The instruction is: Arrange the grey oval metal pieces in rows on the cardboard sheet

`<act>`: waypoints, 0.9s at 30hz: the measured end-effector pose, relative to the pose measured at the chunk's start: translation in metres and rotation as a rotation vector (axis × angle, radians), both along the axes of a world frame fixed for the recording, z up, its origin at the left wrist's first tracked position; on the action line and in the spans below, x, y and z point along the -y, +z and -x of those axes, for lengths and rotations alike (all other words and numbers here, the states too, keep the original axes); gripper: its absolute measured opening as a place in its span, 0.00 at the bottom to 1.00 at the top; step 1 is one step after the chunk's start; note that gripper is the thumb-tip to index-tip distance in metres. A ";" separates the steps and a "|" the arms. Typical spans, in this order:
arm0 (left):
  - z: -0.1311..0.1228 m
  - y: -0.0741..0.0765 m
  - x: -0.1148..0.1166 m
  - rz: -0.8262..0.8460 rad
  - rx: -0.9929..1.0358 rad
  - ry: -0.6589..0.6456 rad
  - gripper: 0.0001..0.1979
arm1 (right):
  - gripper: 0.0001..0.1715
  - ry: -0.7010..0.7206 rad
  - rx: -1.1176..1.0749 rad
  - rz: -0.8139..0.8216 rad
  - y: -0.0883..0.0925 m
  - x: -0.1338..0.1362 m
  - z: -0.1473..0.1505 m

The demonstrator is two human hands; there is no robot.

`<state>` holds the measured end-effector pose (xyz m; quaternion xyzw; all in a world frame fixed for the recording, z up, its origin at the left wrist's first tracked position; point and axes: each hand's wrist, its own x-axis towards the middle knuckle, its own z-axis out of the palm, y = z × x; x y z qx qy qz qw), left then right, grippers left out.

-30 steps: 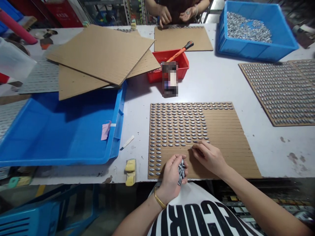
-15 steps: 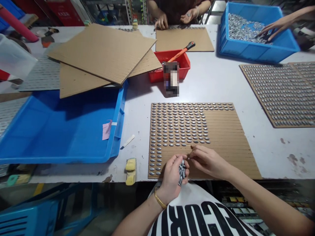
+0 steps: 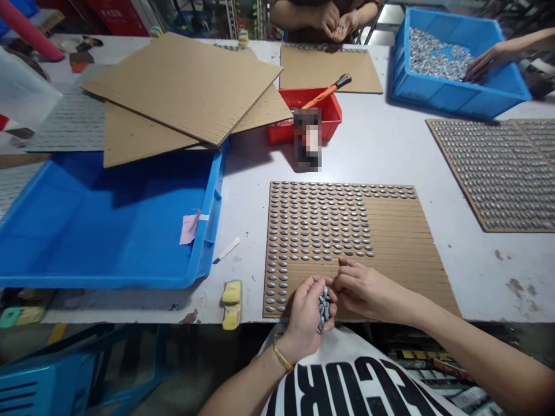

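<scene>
My left hand (image 3: 309,315) is cupped around a clump of small grey almond-shaped metal pieces (image 3: 324,309), over the near edge of a cardboard sheet. Close beside its fingertips, my right hand (image 3: 362,289) has thumb and fingers pinched together; whatever they hold is hidden. The grooved cardboard sheet (image 3: 403,248) lies flat under both hands. Rows of the same metal pieces (image 3: 321,222) cover its upper left part, with a strip along the top edge and two short columns down the left side. Bare grooves show on the right and along the lower middle.
A blue tray (image 3: 203,231) sits left, under stacked cardboard sheets (image 3: 186,86). A red bin (image 3: 332,112) with an orange-handled tool stands behind. A co-worker's hand reaches into a blue bin (image 3: 455,98) of metal pieces. Another filled sheet (image 3: 498,173) lies right. Yellow blocks (image 3: 232,303) sit nearby.
My right hand has drawn slightly closer to my left fingers. Across the table, the co-worker's two hands have come together. The whole view has shifted slightly.
</scene>
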<state>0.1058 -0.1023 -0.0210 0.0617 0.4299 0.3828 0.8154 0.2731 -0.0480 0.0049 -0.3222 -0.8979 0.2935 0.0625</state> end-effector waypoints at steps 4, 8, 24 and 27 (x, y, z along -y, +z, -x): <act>0.001 0.000 -0.001 0.013 0.002 0.005 0.12 | 0.07 -0.011 0.061 0.093 0.010 -0.006 0.001; 0.001 0.001 -0.002 0.022 0.013 0.004 0.11 | 0.06 -0.007 0.087 0.168 0.017 -0.017 0.003; 0.003 0.000 -0.003 0.037 0.041 -0.037 0.13 | 0.04 -0.005 0.005 0.210 0.011 -0.015 -0.008; 0.002 0.001 -0.004 0.032 0.027 -0.039 0.14 | 0.04 0.003 0.003 0.182 0.009 -0.012 -0.008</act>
